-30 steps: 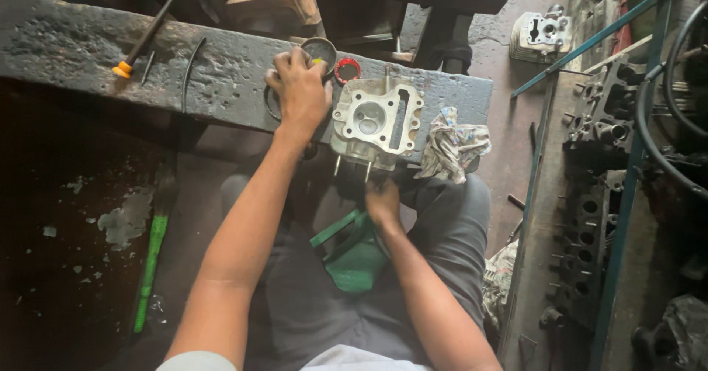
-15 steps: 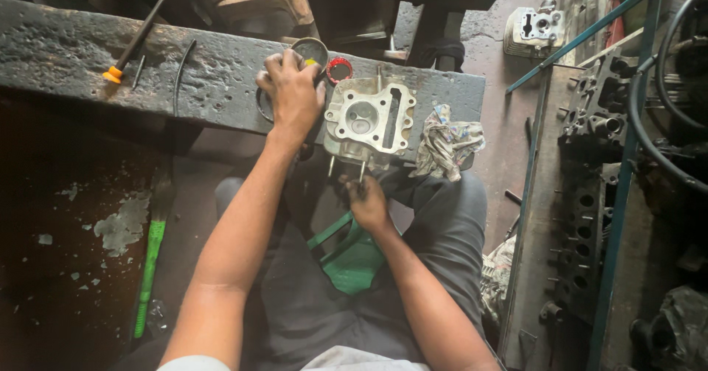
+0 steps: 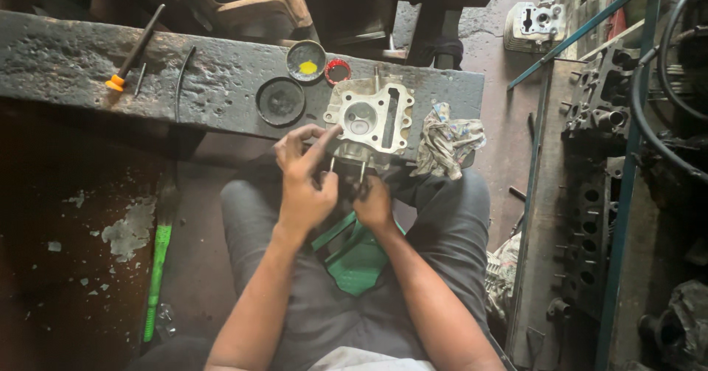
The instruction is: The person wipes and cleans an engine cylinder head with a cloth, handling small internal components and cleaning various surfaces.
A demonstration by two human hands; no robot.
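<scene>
Working under the cylinder head [image 3: 371, 122] at the bench [image 3: 74, 68] edge, I see my left hand [image 3: 304, 186] and right hand [image 3: 374, 203] curled at its studs; grip unclear. Lapping paste tin [image 3: 306, 60] open; assembly looks unfinished.

Right hand [image 3: 374, 203] fingertips hidden under cylinder head [image 3: 369, 124], green tool [image 3: 156, 279] tip lost in shadow

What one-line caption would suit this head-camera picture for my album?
Seated at a worn bench, both hands, left hand and right hand, work under a metal cylinder head beside a crumpled rag.
</scene>
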